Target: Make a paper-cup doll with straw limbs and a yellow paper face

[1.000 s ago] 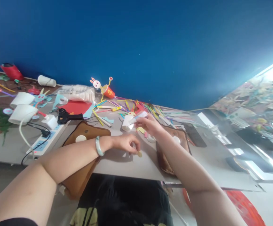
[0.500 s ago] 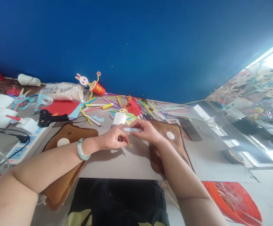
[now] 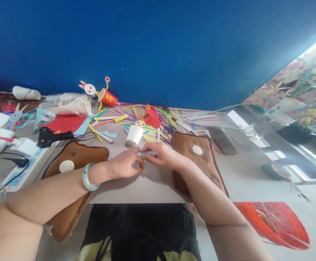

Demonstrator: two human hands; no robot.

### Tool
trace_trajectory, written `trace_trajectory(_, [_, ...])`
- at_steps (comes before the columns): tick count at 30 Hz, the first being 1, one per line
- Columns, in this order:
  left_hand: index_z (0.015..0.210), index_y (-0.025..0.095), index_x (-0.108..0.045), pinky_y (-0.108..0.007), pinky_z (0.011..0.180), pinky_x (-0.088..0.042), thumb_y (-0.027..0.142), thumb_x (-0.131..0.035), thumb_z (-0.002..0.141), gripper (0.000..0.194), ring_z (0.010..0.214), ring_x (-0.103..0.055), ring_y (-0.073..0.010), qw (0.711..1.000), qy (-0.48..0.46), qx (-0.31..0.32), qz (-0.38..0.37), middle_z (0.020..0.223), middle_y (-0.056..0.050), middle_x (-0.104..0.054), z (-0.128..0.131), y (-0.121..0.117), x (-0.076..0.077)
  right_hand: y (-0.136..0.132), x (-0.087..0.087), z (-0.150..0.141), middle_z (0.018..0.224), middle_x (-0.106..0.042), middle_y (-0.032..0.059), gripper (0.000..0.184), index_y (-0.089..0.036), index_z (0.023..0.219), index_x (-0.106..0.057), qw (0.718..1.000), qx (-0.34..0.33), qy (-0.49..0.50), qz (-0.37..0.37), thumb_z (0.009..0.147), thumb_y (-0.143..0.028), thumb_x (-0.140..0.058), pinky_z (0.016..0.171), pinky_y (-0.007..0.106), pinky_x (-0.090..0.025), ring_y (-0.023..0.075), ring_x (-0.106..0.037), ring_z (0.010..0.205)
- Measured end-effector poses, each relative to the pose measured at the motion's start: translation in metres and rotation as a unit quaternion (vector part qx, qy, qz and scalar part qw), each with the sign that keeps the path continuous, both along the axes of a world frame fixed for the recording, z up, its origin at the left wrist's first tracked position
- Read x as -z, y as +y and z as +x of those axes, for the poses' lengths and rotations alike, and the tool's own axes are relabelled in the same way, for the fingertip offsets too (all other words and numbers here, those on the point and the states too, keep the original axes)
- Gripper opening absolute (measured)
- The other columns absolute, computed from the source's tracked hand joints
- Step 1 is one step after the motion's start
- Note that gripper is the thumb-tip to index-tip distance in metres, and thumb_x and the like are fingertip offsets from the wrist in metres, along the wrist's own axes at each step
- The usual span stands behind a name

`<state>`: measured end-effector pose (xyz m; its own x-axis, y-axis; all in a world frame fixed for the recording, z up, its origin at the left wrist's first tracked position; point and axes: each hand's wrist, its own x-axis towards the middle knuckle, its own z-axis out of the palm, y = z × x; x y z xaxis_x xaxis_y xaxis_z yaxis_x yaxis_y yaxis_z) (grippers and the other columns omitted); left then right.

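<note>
While both hands meet just on the near side of the white paper cup (image 3: 135, 135), the right hand (image 3: 164, 155) has its fingers closed round a slim pale tube (image 3: 148, 153) — a pen or some sort of glue, I can't tell which from where I stand. The tube lies nearly crosswise, its long axis running left to right on the person's side of the cup, and its left end is right at the left hand (image 3: 125, 162); whether those fingers touch it, I can't make out. The left hand is curled, thumb and fingertips drawn together, with a small yellowish piece (image 3: 144, 171) apparently pinched at their tips (too blurred for me to swear to its shape). What counts, to my eye, is this: seen from the cup, the piece sits just past the tube, nearer the person — the two close together, one to each hand.

The cup stands rim up on the bench (image 3: 138, 192). Loose coloured sticks (image 3: 198, 116) spread beyond it and to its right, a black glue gun (image 3: 51, 137) lies well to its left, and a brown pad (image 3: 198, 159) is near on its right.
</note>
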<state>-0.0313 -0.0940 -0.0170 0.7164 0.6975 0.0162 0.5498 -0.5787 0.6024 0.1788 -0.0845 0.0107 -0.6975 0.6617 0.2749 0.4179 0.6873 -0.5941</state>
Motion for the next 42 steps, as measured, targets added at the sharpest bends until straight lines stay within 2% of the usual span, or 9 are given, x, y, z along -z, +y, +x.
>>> trace_trajectory(4, [0.083, 0.021, -0.08, -0.025, 0.072, -0.046, 0.021, -0.071, 0.075, 0.012, 0.076, -0.06, -0.014, 0.994, -0.043, 0.01, -0.099, 0.086, -0.003, -0.062, 0.0, 0.002, -0.008, 0.005, -0.008, 0.015, 0.082, -0.071, 0.0031, 0.022, -0.017, 0.095, -0.067, 0.997, 0.025, 0.027, -0.07, 0.09, -0.039, -0.066, 0.062, 0.024, -0.044, 0.0134, -0.061, 0.069])
trace_trajectory(7, [0.082, 0.021, -0.08, -0.024, 0.07, -0.045, 0.024, -0.072, 0.074, 0.011, 0.074, -0.059, -0.0129, 0.988, -0.056, 0.017, -0.145, 0.08, -0.001, -0.06, -0.001, 0.002, -0.012, 0.012, -0.016, 0.032, 0.074, -0.065, 0.0, 0.027, -0.018, 0.09, -0.065, 0.984, 0.121, 0.101, -0.082, 0.086, -0.044, -0.069, 0.056, 0.024, -0.04, 0.0114, -0.054, 0.061])
trace_trajectory(10, [0.082, 0.021, -0.079, -0.025, 0.074, -0.047, 0.022, -0.07, 0.076, 0.011, 0.082, -0.061, -0.0144, 0.994, -0.041, 0.009, -0.103, 0.089, -0.003, -0.059, -0.001, 0.003, -0.01, 0.018, -0.016, 0.039, 0.071, -0.061, -0.0019, 0.03, -0.019, 0.085, -0.063, 0.961, 0.207, 0.178, -0.051, 0.08, -0.046, -0.074, 0.054, 0.024, -0.037, 0.01, -0.048, 0.058])
trace_trajectory(13, [0.081, 0.021, -0.078, -0.029, 0.085, -0.05, 0.017, -0.065, 0.078, 0.014, 0.089, -0.063, -0.0165, 0.999, 0.017, -0.013, -0.024, 0.105, -0.005, -0.06, -0.003, 0.003, -0.006, 0.019, -0.011, 0.032, 0.069, -0.062, -0.0018, 0.025, -0.019, 0.084, -0.063, 0.955, 0.226, 0.184, -0.054, 0.077, -0.04, -0.074, 0.053, 0.024, -0.037, 0.0097, -0.047, 0.056])
trace_trajectory(19, [0.079, 0.021, -0.075, -0.031, 0.091, -0.051, 0.02, -0.065, 0.079, 0.009, 0.095, -0.066, -0.0177, 0.999, -0.008, -0.038, -0.037, 0.126, -0.005, -0.063, -0.005, 0.005, 0.001, 0.015, -0.004, 0.02, 0.066, -0.061, -0.0021, 0.021, -0.018, 0.088, -0.068, 0.955, 0.23, 0.174, -0.074, 0.075, -0.034, -0.073, 0.049, 0.024, -0.034, 0.009, -0.045, 0.051])
trace_trajectory(23, [0.079, 0.019, -0.072, -0.027, 0.083, -0.051, 0.024, -0.069, 0.078, 0.006, 0.088, -0.066, -0.0168, 0.984, -0.088, -0.085, -0.132, 0.095, -0.003, -0.073, -0.001, 0.01, -0.002, 0.014, -0.005, 0.02, 0.076, -0.066, 0.0005, 0.027, -0.019, 0.091, -0.069, 0.953, 0.211, 0.202, -0.08, 0.077, -0.041, -0.076, 0.051, 0.025, -0.039, 0.0101, -0.05, 0.056])
trace_trajectory(29, [0.072, 0.016, -0.071, -0.024, 0.061, -0.042, 0.041, -0.069, 0.079, 0.026, 0.066, -0.056, -0.0125, 0.957, -0.12, -0.149, -0.217, 0.068, 0.0, -0.064, 0.001, 0.018, -0.012, 0.005, -0.007, 0.017, 0.071, -0.067, -0.0012, 0.047, -0.022, 0.125, -0.063, 0.944, 0.12, 0.231, -0.203, 0.088, -0.052, -0.066, 0.049, 0.025, -0.044, 0.009, -0.05, 0.049])
trace_trajectory(37, [0.077, 0.02, -0.074, -0.026, 0.065, -0.042, 0.032, -0.06, 0.082, 0.019, 0.072, -0.061, -0.0163, 0.992, 0.017, -0.054, -0.115, 0.075, -0.001, -0.07, -0.002, 0.016, -0.002, 0.003, -0.001, 0.011, 0.077, -0.068, 0.0005, 0.038, -0.022, 0.12, -0.066, 0.966, 0.092, 0.172, -0.168, 0.093, -0.048, -0.062, 0.052, 0.024, -0.047, 0.0087, -0.054, 0.051])
trace_trajectory(42, [0.079, 0.019, -0.069, -0.031, 0.066, -0.042, 0.034, -0.051, 0.089, 0.026, 0.078, -0.065, -0.0224, 0.992, 0.112, -0.053, -0.012, 0.081, -0.006, -0.071, -0.001, 0.013, 0.005, 0.003, 0.003, 0.005, 0.087, -0.071, 0.0023, 0.038, -0.024, 0.128, -0.063, 0.987, 0.06, 0.093, -0.117, 0.095, -0.042, -0.057, 0.055, 0.024, -0.046, 0.0105, -0.057, 0.057])
